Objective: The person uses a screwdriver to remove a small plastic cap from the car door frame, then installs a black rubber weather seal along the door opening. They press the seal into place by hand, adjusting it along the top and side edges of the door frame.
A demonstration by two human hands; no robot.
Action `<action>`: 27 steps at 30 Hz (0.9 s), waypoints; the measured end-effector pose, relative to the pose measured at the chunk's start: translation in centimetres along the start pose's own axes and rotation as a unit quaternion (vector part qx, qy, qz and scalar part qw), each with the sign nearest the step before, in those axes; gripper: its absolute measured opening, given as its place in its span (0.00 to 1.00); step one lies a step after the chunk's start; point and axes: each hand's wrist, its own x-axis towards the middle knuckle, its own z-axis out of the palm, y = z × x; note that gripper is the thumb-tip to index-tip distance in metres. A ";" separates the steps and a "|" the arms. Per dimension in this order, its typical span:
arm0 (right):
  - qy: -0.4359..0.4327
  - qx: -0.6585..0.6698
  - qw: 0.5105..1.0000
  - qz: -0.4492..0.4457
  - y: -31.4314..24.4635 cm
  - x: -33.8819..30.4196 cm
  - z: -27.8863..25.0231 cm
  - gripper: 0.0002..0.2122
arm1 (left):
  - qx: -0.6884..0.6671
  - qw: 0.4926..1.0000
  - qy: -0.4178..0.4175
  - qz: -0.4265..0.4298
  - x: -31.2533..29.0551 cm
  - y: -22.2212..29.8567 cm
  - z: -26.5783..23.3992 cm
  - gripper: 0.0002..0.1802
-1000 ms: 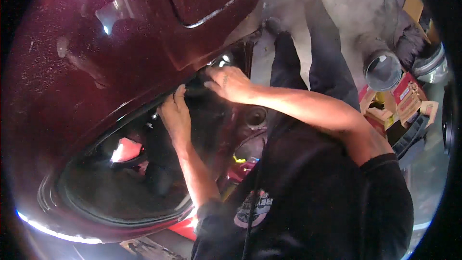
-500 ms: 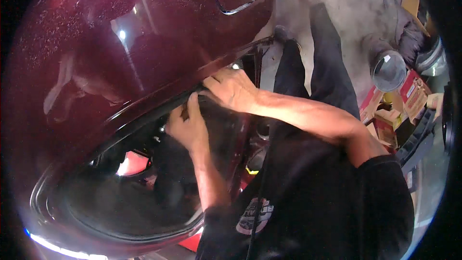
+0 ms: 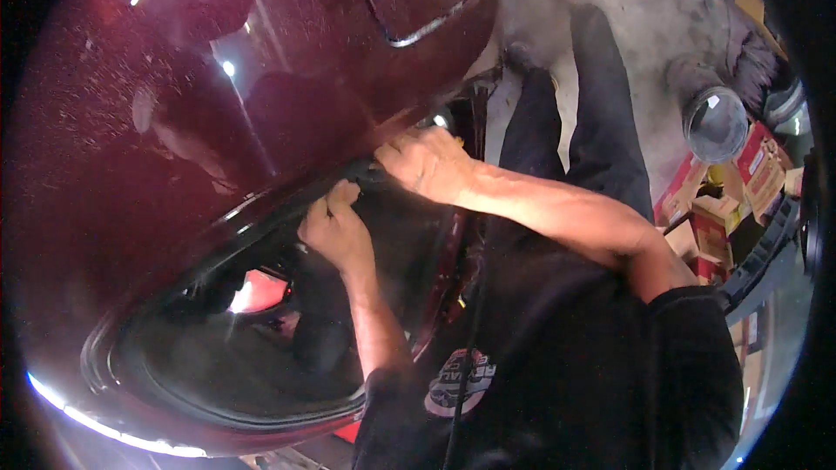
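A dark red car body (image 3: 287,61) fills the upper left. Below it curves a dark, window-shaped area (image 3: 226,374), edged by a black rubber strip (image 3: 205,248); whether it is glass or an opening I cannot tell. My right hand (image 3: 428,165) is at the strip's upper right stretch, its bent fingers closed on the edge. Just left of it and lower, my left hand (image 3: 338,231) has its fingers curled and drawn together close to the same strip. Anything between those fingertips is too small to make out.
A panel outline (image 3: 414,35) marks the bodywork above. Pinkish-white shapes (image 3: 259,291) show within the dark area. To the right, opened cardboard boxes (image 3: 710,226) and a clear round container (image 3: 714,126) stand on the grey floor (image 3: 627,26). My dark-trousered legs (image 3: 601,96) are beside the car.
My left hand's fingertips have drawn down a little, away from my right hand, and curled in. My right hand stays at the strip. The view has shifted slightly.
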 end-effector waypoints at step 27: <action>0.002 0.021 0.950 0.311 15.9 -11.9 -2.3 0.07 | -0.131 0.991 -0.021 -0.025 -1.7 -6.5 9.7 0.15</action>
